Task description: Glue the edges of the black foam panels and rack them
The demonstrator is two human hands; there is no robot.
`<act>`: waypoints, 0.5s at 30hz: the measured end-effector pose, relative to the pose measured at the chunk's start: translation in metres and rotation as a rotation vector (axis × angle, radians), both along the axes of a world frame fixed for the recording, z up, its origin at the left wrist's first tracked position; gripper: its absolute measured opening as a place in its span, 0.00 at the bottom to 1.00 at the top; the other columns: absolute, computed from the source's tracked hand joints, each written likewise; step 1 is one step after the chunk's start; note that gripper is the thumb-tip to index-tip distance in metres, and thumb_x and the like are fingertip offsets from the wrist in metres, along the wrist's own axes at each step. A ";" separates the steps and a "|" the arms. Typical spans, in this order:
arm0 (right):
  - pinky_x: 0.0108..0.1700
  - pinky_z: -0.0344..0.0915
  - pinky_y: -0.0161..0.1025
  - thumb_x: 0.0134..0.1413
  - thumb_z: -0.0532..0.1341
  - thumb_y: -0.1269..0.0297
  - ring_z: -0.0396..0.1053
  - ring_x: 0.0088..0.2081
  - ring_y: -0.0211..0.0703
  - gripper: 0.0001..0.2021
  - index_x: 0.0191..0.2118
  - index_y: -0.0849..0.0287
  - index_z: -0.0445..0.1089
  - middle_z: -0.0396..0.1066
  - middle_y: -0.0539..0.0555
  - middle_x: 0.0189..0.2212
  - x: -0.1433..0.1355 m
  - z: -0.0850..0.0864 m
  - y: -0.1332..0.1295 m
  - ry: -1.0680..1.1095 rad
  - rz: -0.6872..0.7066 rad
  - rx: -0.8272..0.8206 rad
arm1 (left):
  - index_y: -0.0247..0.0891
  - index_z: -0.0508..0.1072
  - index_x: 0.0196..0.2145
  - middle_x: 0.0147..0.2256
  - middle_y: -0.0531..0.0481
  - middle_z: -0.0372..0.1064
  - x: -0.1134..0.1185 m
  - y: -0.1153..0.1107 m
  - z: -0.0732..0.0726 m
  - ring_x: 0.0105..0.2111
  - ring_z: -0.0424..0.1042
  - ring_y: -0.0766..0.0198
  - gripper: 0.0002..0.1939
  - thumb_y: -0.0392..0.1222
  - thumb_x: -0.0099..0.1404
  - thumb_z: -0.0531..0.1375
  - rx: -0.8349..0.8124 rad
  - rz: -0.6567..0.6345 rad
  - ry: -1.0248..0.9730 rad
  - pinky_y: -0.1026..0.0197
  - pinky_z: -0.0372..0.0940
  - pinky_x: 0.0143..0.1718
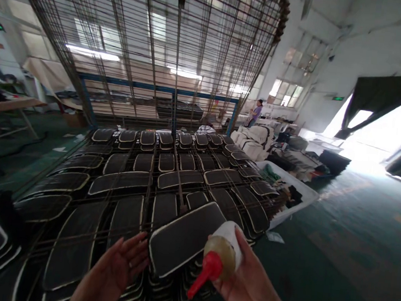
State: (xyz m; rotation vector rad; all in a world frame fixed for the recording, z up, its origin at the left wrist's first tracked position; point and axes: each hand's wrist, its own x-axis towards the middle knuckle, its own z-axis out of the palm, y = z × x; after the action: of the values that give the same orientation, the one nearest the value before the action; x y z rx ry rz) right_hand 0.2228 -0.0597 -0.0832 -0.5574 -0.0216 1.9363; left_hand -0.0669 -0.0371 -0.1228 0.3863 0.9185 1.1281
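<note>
My right hand (245,276) is wrapped round a whitish squeeze bottle (225,246) with a red nozzle, which points down and to the left. My left hand (120,263) holds nothing; its fingers are apart, close to the left end of a black panel (186,238) with a pale edge. That panel lies tilted on top of a stack of similar pieces. Around both hands, several black panels (73,242) with light borders lie in rows on a wire rack. Whether the left fingertips touch the panel, I cannot tell.
A raised wire grid (178,41) stands hinged behind the panels. To the right is a white bin (303,197) with cloth in it, with white bundles (253,141) behind. A person (255,113) stands far back. At left is a table (11,106).
</note>
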 end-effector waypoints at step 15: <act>0.44 0.76 0.43 0.48 0.82 0.55 0.77 0.41 0.53 0.29 0.49 0.68 0.75 0.76 0.64 0.42 0.011 0.016 -0.007 -0.168 0.025 0.119 | 0.38 0.82 0.35 0.32 0.47 0.82 0.032 0.035 0.077 0.35 0.81 0.50 0.17 0.23 0.50 0.65 0.275 -0.654 0.411 0.53 0.74 0.41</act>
State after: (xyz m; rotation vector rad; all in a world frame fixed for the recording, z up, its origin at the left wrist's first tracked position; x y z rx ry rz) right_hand 0.2336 -0.0666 -0.0674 -0.6411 -0.2506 1.8935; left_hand -0.0353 -0.0019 -0.0461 1.0884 0.8912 0.5703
